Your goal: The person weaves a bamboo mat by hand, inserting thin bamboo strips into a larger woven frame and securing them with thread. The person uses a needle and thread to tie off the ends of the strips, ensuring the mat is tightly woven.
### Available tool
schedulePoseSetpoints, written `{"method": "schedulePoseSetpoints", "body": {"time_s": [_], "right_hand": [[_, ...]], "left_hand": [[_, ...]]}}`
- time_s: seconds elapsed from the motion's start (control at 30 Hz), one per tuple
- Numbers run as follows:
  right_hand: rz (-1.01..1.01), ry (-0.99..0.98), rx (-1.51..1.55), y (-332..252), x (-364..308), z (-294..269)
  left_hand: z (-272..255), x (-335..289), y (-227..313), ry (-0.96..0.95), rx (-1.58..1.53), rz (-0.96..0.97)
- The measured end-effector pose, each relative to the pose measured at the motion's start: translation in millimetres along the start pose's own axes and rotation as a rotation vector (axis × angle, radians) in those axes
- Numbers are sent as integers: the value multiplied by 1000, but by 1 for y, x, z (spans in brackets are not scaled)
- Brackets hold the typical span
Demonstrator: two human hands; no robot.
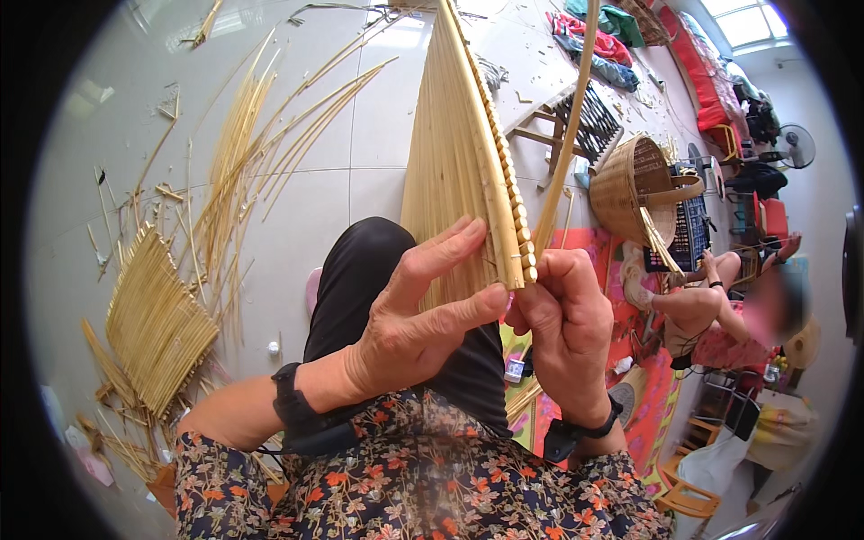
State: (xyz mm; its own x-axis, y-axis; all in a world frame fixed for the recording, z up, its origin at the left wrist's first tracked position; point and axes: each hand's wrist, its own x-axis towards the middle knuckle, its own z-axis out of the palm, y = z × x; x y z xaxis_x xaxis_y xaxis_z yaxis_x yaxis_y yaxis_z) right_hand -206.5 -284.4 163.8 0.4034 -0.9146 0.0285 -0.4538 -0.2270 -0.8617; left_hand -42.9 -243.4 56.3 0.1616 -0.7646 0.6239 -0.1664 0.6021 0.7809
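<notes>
A long panel of pale yellow stalks (445, 171), bound side by side, rises away from me above my lap. Its near end has a thicker rod and a row of rounded stalk tips along the right edge. My left hand (418, 310) grips that near end, with fingers along the rod and the thumb side by the corner. Closed in a pinch, my right hand (567, 328) touches the same corner from the right. A long tan strip (571, 126) comes down to my right fingers; what exactly they pinch is hidden.
Loose stalks (238, 153) and a smaller stalk panel (162, 319) lie on the left floor. To the right stand a wicker basket (621, 184), a slatted stool (585, 126) and a seated person (729, 315). A patterned red mat (643, 405) lies below.
</notes>
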Motion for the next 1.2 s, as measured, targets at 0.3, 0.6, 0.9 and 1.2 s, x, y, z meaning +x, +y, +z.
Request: {"method": "schedulePoseSetpoints", "body": {"time_s": [0.3,0.6,0.9,1.2], "right_hand": [[-170,16,72,22,-7,-3],[-180,35,9,16,-1,3],[-62,-3,182,5,1,6],[-306,-82,-217,-8,20,-1]], "left_hand": [[3,-8,1,4,-54,-11],[7,-13,-3,41,-64,-9],[6,-11,-2,8,-39,-4],[6,-10,-1,-16,-6,11]]}}
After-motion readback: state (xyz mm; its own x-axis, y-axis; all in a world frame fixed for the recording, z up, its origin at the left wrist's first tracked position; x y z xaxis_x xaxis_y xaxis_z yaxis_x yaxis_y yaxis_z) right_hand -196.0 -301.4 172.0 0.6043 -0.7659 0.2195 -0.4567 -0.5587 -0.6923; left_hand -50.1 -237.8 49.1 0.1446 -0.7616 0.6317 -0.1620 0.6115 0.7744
